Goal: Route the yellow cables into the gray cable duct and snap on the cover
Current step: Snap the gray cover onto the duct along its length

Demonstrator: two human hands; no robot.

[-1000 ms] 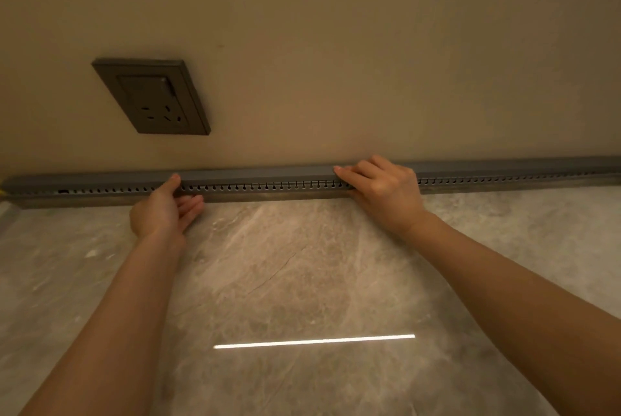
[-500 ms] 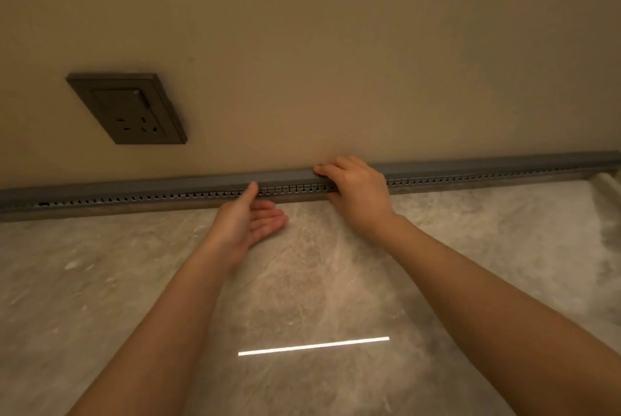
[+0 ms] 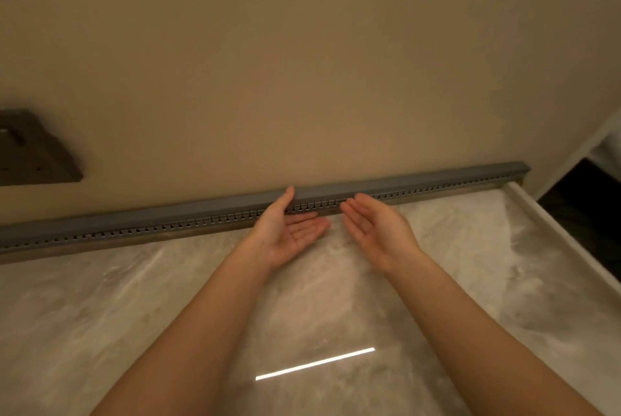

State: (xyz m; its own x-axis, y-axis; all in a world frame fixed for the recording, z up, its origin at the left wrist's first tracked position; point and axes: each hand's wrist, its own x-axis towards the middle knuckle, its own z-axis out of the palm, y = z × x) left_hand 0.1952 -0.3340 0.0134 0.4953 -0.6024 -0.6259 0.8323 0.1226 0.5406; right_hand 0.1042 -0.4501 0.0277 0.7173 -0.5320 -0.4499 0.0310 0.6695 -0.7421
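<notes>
We could not see any yellow cables: the cover hid the inside of the duct along its whole length. The duct's left end ran off the frame's edge. Above that end, the socket on the wall was cut by the same edge, so we saw only part of it. Beyond the duct's right end a dark gap was too dim to read. Our forearms left the bottom edge.

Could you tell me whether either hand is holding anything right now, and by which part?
Nothing is held. The left hand lies open with its thumb against the gray cable duct; the right hand is open too.
</notes>
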